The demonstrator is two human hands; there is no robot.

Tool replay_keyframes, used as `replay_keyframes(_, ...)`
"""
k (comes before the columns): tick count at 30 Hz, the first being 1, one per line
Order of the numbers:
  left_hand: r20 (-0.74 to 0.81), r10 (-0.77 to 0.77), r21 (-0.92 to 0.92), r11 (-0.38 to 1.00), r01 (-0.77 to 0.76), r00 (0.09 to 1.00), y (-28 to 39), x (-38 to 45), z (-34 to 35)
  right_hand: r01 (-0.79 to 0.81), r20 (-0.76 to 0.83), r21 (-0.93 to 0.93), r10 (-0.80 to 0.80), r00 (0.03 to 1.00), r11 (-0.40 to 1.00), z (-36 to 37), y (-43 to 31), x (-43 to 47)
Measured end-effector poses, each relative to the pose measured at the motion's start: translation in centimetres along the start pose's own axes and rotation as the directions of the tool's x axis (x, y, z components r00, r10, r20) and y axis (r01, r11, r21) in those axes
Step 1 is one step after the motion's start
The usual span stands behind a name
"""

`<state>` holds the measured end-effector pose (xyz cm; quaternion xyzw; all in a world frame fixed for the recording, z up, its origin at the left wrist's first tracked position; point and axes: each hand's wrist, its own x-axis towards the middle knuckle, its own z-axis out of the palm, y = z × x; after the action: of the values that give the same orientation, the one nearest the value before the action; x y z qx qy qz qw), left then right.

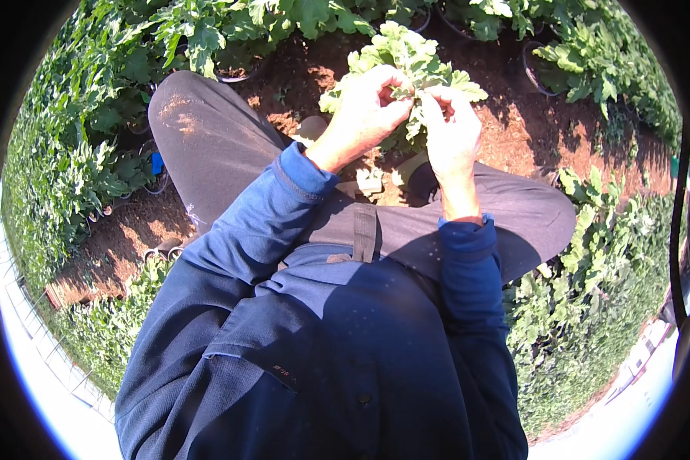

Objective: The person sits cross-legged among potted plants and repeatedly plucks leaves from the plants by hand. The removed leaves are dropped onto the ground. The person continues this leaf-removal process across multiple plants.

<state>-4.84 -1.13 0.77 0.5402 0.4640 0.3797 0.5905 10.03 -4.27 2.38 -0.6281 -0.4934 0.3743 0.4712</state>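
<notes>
A leafy green plant with lobed, pale, sunlit leaves stands in front of my crossed legs. My left hand reaches to it from the left, thumb and index finger pinched together at its middle. From the right, my right hand pinches at the same spot, its fingertips almost touching those of the left. Strong sunlight bleaches both hands. The small plant part between the fingertips is too bright and small to make out. Foliage hangs below the fingers, and the plant's base is mostly hidden by my hands.
Dense rows of similar plants rise at the left and along the top, some in pots with a visible pot rim. Brown soil runs between the rows. More plants grow at the right. A blue tag shows near my left knee.
</notes>
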Motion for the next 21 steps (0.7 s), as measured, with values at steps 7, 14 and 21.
replay_keyframes(7, -0.017, -0.015, 0.046, 0.999, 0.016, 1.0, 0.31, -0.04, 0.03, 0.001, 0.002, -0.015, -0.001, 1.0, 1.0, -0.17, 0.64, 0.02)
replay_keyframes(14, -0.018, 0.019, 0.043, 0.999, -0.019, 1.0, 0.15, -0.05, 0.04, 0.044, -0.019, 0.032, -0.043, 0.999, 0.999, 0.44, -0.1, -0.07)
replay_keyframes(21, -0.029, 0.006, 0.026, 1.0, -0.005, 1.0, 0.18, -0.1, 0.05, 0.001, 0.0, 0.007, -0.001, 1.0, 1.0, -0.08, 0.01, -0.11)
